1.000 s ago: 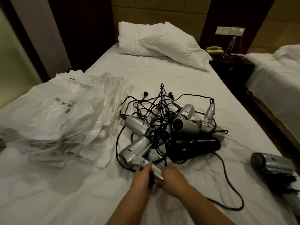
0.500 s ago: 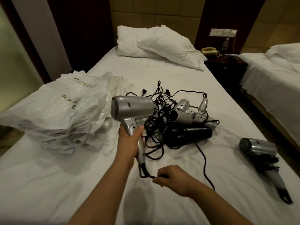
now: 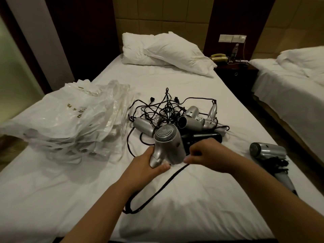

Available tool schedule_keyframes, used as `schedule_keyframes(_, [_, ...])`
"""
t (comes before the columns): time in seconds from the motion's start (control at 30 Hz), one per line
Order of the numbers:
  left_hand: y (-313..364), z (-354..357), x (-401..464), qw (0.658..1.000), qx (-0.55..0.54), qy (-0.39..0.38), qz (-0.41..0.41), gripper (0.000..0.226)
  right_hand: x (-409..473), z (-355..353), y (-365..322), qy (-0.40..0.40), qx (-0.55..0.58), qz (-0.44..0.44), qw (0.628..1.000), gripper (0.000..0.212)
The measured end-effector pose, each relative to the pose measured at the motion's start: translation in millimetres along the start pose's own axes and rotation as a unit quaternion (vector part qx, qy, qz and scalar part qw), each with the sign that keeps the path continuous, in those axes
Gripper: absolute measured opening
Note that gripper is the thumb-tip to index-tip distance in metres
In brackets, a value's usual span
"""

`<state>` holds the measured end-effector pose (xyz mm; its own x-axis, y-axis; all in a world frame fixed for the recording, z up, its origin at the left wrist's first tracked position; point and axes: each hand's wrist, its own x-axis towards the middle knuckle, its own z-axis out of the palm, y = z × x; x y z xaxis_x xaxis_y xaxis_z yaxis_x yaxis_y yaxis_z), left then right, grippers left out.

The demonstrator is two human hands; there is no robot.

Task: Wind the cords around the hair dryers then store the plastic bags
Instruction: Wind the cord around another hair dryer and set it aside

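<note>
From the head camera, the left hand (image 3: 148,163) is curled round the folded handle of a silver hair dryer (image 3: 169,145), holding it above the white bed (image 3: 175,199) with its rear grille turned toward the camera. The right hand (image 3: 208,157) sits just beside the dryer's barrel, fingers curled and pinching the black cord (image 3: 157,190), which trails down across the sheet in a loop toward the near edge. Behind the hands lies a pile of hair dryers (image 3: 189,120), silver ones and a black one, in a snarl of black cords. A wound hair dryer (image 3: 268,152) lies apart at the right edge of the bed. A stack of plastic bags (image 3: 70,120) sits on the left; the top one carries gold printed characters, too small to read. Two pillows (image 3: 166,51) lie at the headboard.
</note>
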<state>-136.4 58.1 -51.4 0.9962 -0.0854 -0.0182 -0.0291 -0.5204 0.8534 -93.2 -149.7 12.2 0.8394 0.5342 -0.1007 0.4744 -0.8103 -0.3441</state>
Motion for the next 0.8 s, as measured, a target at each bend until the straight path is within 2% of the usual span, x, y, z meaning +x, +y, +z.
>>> schedule_keyframes(0.17, [8,-6,-6,0.998,0.039,-0.048,0.022,0.058,0,-5,-12,0.157,0.072,-0.03,0.985,0.038])
schedule_keyframes(0.27, [11,-7,-9,0.993,0.076,-0.078,0.042,0.053,2,-4,-16,0.183,0.08,-0.046,0.979,0.034])
schedule_keyframes(0.4, [8,-9,-10,0.991,0.074,-0.099,0.051,0.035,5,-6,-16,0.162,0.067,-0.054,0.983,0.042])
schedule_keyframes(0.53, [10,-22,-11,0.983,0.079,-0.158,0.048,0.037,5,-4,-6,0.048,0.093,-0.025,0.994,0.078])
schedule_keyframes(0.6, [14,-28,-11,0.977,0.046,-0.204,0.037,0.04,3,0,-8,-0.001,0.144,-0.022,0.989,0.086])
schedule_keyframes(0.7, [16,-33,-11,0.971,0.031,-0.234,0.031,0.041,1,7,-11,-0.008,0.142,-0.023,0.99,0.07])
schedule_keyframes(0.8, [15,-36,-8,0.977,0.095,-0.183,0.056,0.027,0,8,-11,0.024,0.156,-0.02,0.987,0.057])
